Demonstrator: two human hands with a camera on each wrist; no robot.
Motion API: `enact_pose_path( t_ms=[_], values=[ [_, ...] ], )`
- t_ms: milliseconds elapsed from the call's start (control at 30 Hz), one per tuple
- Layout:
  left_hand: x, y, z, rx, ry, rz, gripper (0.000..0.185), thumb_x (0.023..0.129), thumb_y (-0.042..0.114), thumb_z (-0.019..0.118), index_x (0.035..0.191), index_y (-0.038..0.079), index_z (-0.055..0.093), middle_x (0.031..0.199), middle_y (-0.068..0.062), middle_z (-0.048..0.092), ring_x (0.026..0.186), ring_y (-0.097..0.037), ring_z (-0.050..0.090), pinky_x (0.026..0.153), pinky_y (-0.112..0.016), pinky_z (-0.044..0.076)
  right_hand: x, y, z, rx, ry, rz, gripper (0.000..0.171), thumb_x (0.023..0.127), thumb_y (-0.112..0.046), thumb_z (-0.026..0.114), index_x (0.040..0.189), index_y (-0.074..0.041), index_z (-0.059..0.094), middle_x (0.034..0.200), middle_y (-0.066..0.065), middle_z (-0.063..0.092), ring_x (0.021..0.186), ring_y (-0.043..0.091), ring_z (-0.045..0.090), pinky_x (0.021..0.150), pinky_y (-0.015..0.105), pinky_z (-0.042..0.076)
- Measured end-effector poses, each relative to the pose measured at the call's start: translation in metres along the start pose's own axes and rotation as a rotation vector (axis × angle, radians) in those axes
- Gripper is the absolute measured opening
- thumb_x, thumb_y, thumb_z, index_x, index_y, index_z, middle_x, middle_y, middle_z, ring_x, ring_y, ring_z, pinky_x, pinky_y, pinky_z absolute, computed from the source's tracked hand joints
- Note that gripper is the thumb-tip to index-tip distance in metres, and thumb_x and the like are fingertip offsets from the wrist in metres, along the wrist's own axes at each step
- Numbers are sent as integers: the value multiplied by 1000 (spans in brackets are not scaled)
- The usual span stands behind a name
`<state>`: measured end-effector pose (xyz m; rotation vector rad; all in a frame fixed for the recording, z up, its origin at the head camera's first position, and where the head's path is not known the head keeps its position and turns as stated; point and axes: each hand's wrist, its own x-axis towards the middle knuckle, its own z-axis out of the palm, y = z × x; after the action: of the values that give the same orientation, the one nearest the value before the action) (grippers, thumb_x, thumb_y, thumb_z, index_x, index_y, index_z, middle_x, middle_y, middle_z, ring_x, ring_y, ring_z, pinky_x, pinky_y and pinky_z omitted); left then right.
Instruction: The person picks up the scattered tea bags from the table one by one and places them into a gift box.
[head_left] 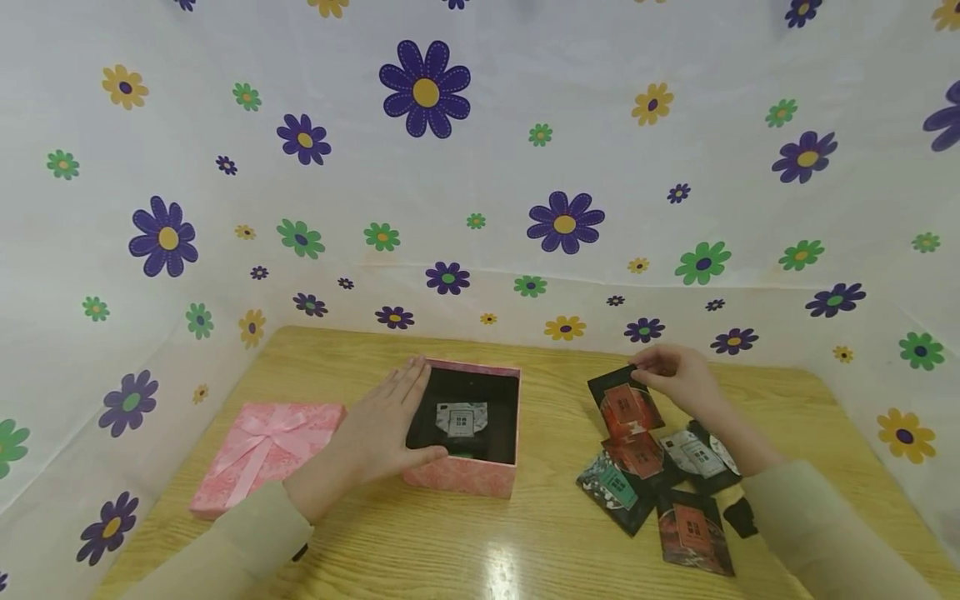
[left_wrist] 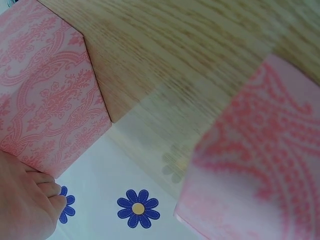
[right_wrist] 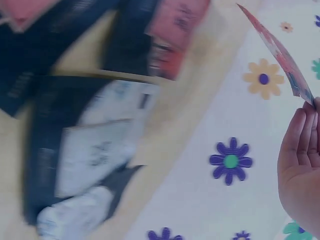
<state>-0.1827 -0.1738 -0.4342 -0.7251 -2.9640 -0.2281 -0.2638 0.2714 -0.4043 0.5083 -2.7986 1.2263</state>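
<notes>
An open pink patterned box point(head_left: 465, 477) stands mid-table, dark inside, with a grey-and-white packet point(head_left: 461, 418) lying in it. My left hand point(head_left: 386, 425) rests flat against the box's left side, fingers straight and thumb along the front rim; the left wrist view shows its fingertips point(left_wrist: 47, 192) on the box wall point(left_wrist: 47, 95). My right hand point(head_left: 671, 375) pinches the top edge of a black packet with a red label point(head_left: 626, 404), raised slightly over the pile; in the right wrist view the packet point(right_wrist: 280, 52) shows edge-on above the fingers point(right_wrist: 302, 145).
The pink lid with a ribbon bow point(head_left: 262, 450) lies left of the box. Several dark packets point(head_left: 660, 483) with red, white and green labels lie at the right on the wooden table point(head_left: 465, 550). A floral cloth point(head_left: 480, 167) walls in the back and sides.
</notes>
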Motion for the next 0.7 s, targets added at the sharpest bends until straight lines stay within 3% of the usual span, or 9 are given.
enact_pose_path(
  t_ms=[367,700],
  values=[
    [-1,-1,1,-5,-6,2,115,91,76,60,167,-2,22,178,-18,18,166,-35,18,135,-49,24,21,-53,-5,-80,38,-11,16,101,-11,73,112,0,78,108,21,79,80,-7,64,72,13,54],
    [-1,-2,2,1,9,26,115,91,74,61,166,-4,23,177,-21,21,165,-37,20,134,-50,26,40,-94,17,12,28,-76,15,101,-9,72,110,1,79,108,21,79,82,1,68,73,11,55]
  ],
)
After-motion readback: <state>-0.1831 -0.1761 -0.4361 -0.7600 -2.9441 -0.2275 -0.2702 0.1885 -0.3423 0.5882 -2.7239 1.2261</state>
